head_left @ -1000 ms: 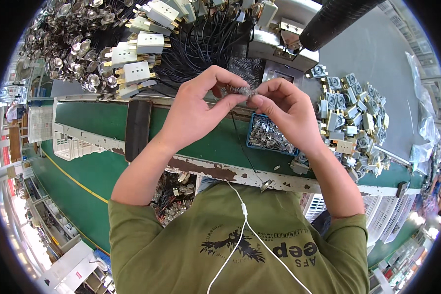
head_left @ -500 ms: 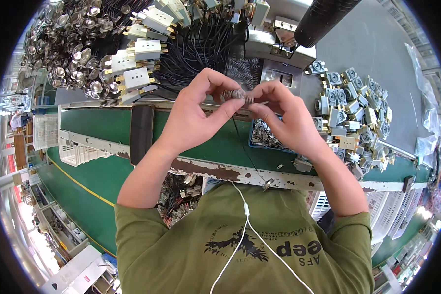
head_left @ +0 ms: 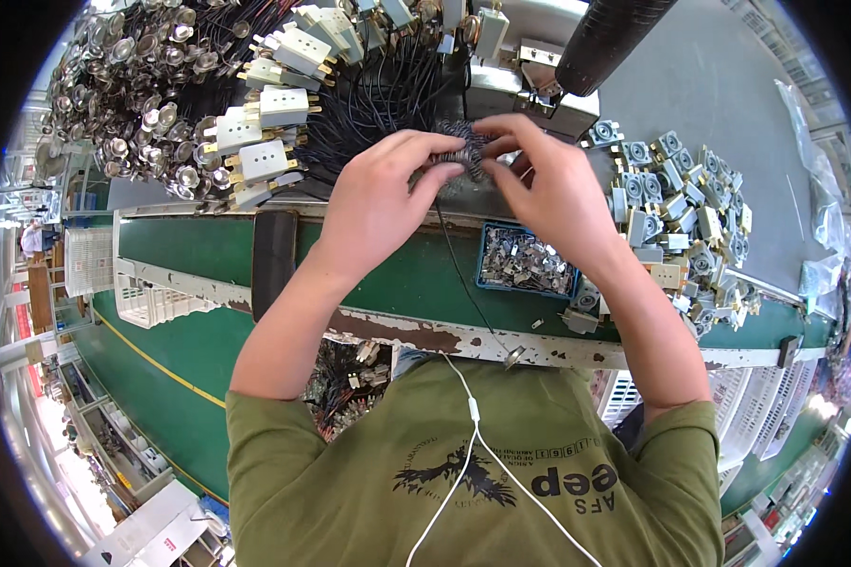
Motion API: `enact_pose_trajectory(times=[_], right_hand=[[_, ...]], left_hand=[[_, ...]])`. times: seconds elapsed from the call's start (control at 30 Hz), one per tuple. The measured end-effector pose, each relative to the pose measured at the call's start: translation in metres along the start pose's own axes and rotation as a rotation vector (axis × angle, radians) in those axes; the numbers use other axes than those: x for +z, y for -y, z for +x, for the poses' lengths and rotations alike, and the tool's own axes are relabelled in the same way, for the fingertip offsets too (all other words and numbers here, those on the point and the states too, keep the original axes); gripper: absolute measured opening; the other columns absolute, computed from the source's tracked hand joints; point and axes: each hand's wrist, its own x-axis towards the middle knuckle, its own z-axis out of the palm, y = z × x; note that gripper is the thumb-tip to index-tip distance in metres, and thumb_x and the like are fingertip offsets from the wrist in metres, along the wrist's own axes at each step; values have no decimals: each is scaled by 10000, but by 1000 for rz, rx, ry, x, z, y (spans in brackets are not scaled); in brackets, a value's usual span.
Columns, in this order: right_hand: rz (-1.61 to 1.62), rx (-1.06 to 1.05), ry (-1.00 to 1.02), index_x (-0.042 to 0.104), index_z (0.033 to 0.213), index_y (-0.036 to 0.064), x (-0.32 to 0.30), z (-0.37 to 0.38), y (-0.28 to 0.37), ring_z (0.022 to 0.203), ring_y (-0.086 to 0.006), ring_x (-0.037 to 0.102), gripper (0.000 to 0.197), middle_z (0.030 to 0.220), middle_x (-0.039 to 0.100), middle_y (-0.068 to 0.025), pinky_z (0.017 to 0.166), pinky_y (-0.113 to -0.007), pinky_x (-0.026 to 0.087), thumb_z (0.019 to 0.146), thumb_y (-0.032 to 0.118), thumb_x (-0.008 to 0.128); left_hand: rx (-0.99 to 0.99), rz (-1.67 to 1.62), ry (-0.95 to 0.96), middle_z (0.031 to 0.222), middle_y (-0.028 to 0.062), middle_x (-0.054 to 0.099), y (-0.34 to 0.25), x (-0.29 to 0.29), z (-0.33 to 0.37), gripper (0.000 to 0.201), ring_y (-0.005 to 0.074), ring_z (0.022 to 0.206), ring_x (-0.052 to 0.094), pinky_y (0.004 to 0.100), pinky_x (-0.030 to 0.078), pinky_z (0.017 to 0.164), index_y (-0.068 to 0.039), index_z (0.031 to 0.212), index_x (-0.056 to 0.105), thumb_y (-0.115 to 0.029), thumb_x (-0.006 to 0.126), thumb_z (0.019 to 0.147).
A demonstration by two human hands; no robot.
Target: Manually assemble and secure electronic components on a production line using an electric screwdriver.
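My left hand (head_left: 380, 198) is closed, pinching a coil spring (head_left: 458, 157) between thumb and fingertips. Curled round the other side, the fingers of my right hand (head_left: 560, 194) meet dark, blurred coils (head_left: 477, 163) of spring, with the thumb lower than the forefinger. Both hands are raised over the bench's near edge, where loose springs lie, partly hidden by the fingers. A thin black wire (head_left: 459, 260) hangs from beside my left hand to a small metal disc (head_left: 513, 356) on the worn white rail.
A blue tray (head_left: 482, 281) of small metal parts stands below my right hand. Pale sockets (head_left: 261, 154), black wires (head_left: 373, 99) and metal cups (head_left: 165, 118) are heaped at left. Square grey-white holders (head_left: 676, 184) crowd the right. A black cylinder (head_left: 610, 47) slants in above.
My right hand has shifted up and slightly left, its fingers now spread further round the springs. My left hand has moved slightly, still holding a spring. More of the blue tray shows.
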Motion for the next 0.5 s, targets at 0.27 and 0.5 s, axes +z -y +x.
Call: enact_pose_trajectory(times=[0.27,0.5], right_hand=[[82,-72,10,699,1142,32,1,-2,-1,745,-158,697,237,1001,743,-92,686,-293,561,909,14,740],[46,-103,40,685,1126,15,-1,-4,5,708,-128,667,220,935,742,-84,659,-282,545,924,65,757]], left_hand=[[-297,-293,174,1034,79,771,-12,-16,4,327,114,893,716,267,560,771,-43,1237,717,-88,760,915],[-211,-214,191,1017,69,764,-5,-18,2,343,109,886,715,254,556,749,-60,1254,717,-90,756,914]])
